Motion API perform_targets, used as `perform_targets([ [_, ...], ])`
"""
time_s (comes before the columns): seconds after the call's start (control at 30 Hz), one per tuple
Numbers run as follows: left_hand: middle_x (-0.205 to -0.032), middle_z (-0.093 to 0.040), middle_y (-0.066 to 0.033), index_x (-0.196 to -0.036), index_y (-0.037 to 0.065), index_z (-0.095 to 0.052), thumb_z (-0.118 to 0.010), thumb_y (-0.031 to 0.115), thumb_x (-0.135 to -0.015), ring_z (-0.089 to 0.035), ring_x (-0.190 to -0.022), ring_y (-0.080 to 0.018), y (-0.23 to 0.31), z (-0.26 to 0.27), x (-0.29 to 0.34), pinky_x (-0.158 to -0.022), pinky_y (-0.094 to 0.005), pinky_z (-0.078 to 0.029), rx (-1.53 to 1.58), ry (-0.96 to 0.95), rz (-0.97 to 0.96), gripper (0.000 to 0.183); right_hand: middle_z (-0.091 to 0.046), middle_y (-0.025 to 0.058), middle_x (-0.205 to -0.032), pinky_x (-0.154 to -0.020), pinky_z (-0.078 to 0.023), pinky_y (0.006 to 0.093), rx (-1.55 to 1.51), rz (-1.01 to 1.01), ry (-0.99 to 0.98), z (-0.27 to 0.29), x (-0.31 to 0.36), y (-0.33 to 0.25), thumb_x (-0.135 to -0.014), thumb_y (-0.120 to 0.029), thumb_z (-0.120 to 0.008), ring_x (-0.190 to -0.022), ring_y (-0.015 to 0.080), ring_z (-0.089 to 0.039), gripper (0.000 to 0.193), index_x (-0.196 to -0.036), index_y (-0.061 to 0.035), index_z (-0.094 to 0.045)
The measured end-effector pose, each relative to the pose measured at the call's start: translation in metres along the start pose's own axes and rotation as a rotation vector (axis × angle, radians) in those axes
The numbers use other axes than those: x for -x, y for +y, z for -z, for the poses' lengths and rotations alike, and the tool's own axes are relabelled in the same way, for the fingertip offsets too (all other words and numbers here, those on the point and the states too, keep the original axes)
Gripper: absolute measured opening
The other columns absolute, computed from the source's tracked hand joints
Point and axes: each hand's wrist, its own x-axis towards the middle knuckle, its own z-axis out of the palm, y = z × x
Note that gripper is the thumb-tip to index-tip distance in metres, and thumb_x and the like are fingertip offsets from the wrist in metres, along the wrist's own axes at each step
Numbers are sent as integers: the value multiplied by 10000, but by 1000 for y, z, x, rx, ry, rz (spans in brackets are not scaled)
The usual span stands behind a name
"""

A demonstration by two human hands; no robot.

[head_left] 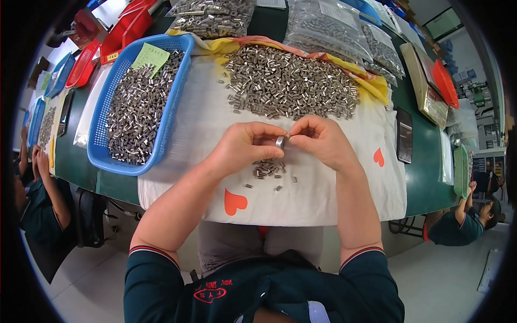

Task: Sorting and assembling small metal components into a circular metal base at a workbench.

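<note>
Left hand (240, 143): pinches a round metal thing (279, 142), perhaps for steadiness
Right hand (325, 142): closed in a pinch beside it, content cannot be told
Metal pieces (265, 170): lie on the cloth (309, 202), near both hands, seemingly for easy reach

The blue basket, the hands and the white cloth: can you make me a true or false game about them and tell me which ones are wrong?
1. A green note lies in the blue basket. True.
2. The basket is right of both hands. False: it is on their left.
3. The left hand holds a shiny metal piece. True.
4. The big metal pile lies on the white cloth. True.
5. The cloth's hearts are blue. False: it has red hearts.
</note>
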Motion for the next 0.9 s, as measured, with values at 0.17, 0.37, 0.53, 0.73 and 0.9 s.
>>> perform_targets([
  [0.17,-798,-607,-7,-1031,18,-597,-699,75,-711,-557,-722,-55,-3,0,-2,-652,-209,-467,-90,28,-41,341,-558,-28,-749,-613,-406,195,253,74,295,9,-1,-2,-769,-40,-606,-687,39,-492,78,-840,-13,-587],
  [0.37,-763,-620,-32,-1010,50,-616,-720,105,-682,-559,-689,-70,6,-9,7,-656,-218,-462,-470,-151,-126,349,-599,88,-741,-640,-449,321,838,163,371,7,-5,9,-724,-96,-601,-696,230,-566,68,-756,-36,-603],
  [0.53,-836,-604,6,-1013,28,-608,-707,36,-699,-540,-730,-49,2,-5,8,-669,-197,-461,-236,-226,-62,330,-590,94,-742,-666,-451,363,1014,111,408,-3,-3,7,-706,-96,-598,-740,261,-558,67,-748,-44,-605],
  [0.73,-824,-596,5,-1045,18,-588,-672,29,-732,-541,-743,-46,-2,-1,-1,-680,-197,-461,-38,-25,6,324,-587,96,-758,-667,-455,361,1049,100,435,-6,-3,10,-707,-80,-587,-746,258,-557,64,-760,-48,-603],
  [0.9,-880,-592,1,-1070,-11,-557,-646,24,-757,-552,-779,-51,2,1,-2,-700,-193,-462,11,1,-31,327,-588,92,-774,-660,-461,342,1037,165,377,-6,2,2,-713,-64,-573,-720,244,-566,74,-775,-32,-596],
])
